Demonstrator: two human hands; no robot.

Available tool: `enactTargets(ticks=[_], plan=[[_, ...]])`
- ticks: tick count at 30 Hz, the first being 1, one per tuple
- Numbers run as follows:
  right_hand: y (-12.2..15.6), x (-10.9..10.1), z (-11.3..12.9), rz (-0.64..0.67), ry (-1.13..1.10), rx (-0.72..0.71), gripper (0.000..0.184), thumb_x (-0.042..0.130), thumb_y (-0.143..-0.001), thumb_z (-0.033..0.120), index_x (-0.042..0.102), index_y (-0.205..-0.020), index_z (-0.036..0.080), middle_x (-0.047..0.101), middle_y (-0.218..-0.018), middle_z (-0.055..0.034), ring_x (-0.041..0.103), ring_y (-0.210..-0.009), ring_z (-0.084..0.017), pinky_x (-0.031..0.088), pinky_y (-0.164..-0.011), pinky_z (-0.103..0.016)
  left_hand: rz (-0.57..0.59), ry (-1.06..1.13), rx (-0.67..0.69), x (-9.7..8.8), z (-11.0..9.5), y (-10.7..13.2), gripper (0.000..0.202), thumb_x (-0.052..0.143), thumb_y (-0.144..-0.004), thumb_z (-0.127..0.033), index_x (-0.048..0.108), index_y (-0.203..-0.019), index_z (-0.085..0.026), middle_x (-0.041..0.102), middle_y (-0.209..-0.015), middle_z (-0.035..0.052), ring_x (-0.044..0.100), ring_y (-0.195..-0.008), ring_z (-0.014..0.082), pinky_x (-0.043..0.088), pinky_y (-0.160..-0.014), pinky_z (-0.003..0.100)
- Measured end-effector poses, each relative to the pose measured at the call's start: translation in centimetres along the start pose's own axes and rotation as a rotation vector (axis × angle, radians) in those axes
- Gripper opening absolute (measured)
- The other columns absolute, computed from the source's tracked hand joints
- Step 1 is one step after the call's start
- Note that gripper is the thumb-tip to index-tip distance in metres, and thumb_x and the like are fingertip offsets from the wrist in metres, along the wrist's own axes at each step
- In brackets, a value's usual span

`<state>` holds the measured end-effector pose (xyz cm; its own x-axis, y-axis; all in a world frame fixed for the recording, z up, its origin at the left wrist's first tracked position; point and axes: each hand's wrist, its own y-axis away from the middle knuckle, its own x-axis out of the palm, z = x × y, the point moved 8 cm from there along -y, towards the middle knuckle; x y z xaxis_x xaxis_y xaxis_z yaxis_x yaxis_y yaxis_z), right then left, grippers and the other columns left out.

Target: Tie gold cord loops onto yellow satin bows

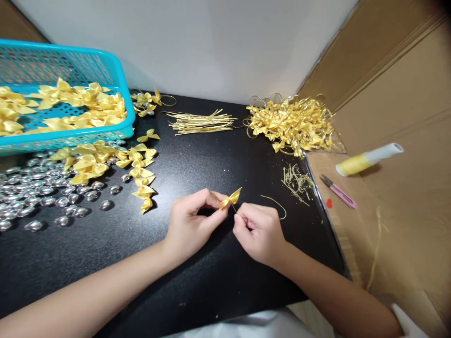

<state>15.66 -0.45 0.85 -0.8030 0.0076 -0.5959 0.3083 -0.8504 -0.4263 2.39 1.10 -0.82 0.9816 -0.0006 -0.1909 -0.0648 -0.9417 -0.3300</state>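
Note:
My left hand point(192, 220) pinches a small yellow ribbon bow point(231, 197) between thumb and fingertips above the black table point(197, 277). Just to its right, my right hand point(259, 232) is closed in a pinch on a thin gold cord point(276, 204) that curves off to the right and meets the bow. The two hands almost touch at the bow.
A turquoise basket point(123, 89) of yellow bows sits at the back left, with loose bows point(105, 162) and several silver beads point(42, 192) in front. Cut gold cords point(200, 122) and a heap of finished pieces point(292, 124) lie at the back. Pink snips point(338, 191) and a ribbon spool point(368, 158) rest on cardboard, right.

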Motion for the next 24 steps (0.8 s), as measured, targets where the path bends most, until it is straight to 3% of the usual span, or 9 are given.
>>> enactTargets(ticks=[7, 14, 19, 24], plan=[[0.1, 0.1, 0.1, -0.026, 0.009, 0.009, 0.029, 0.047, -0.078, 0.007, 0.03, -0.058, 0.021, 0.028, -0.053, 0.0071, 0.03, -0.046, -0.006, 0.026, -0.046, -0.022, -0.002, -0.023, 0.012, 0.0, -0.1, 0.0, 0.016, 0.07, -0.077, -0.01, 0.06, -0.067, -0.017, 0.076, -0.076, 0.0017, 0.072, -0.067, 0.0135, 0.059, -0.063, 0.021], [-0.3, -0.3, 0.1, -0.049, -0.037, 0.02, 0.027, 0.047, -0.083, 0.007, 0.038, -0.061, 0.02, 0.03, -0.054, 0.0073, 0.03, -0.045, -0.006, 0.027, -0.046, -0.021, 0.087, -0.08, 0.132, 0.8, -1.1, 0.5, 0.016, 0.068, -0.078, -0.008, 0.061, -0.068, -0.018, 0.076, -0.077, 0.0018, 0.072, -0.068, 0.0133, 0.058, -0.066, 0.022], [-0.4, -0.2, -0.1, -0.017, -0.064, 0.02, 0.026, 0.047, -0.086, 0.01, 0.042, -0.063, 0.02, 0.033, -0.055, 0.0066, 0.034, -0.048, -0.007, 0.03, -0.048, -0.02, 0.065, -0.073, 0.099, 0.6, -0.9, 0.3, 0.014, 0.068, -0.078, -0.009, 0.062, -0.069, -0.018, 0.077, -0.078, 0.003, 0.073, -0.068, 0.0151, 0.06, -0.066, 0.024], [-0.4, -0.4, 0.1, -0.028, -0.053, -0.007, 0.03, 0.048, -0.08, 0.009, 0.031, -0.058, 0.021, 0.029, -0.053, 0.0071, 0.031, -0.045, -0.006, 0.027, -0.046, -0.021, 0.019, 0.01, 0.032, 0.2, -0.3, 0.1, 0.016, 0.071, -0.076, -0.008, 0.061, -0.069, -0.018, 0.077, -0.077, 0.0019, 0.073, -0.069, 0.0143, 0.06, -0.066, 0.022]])
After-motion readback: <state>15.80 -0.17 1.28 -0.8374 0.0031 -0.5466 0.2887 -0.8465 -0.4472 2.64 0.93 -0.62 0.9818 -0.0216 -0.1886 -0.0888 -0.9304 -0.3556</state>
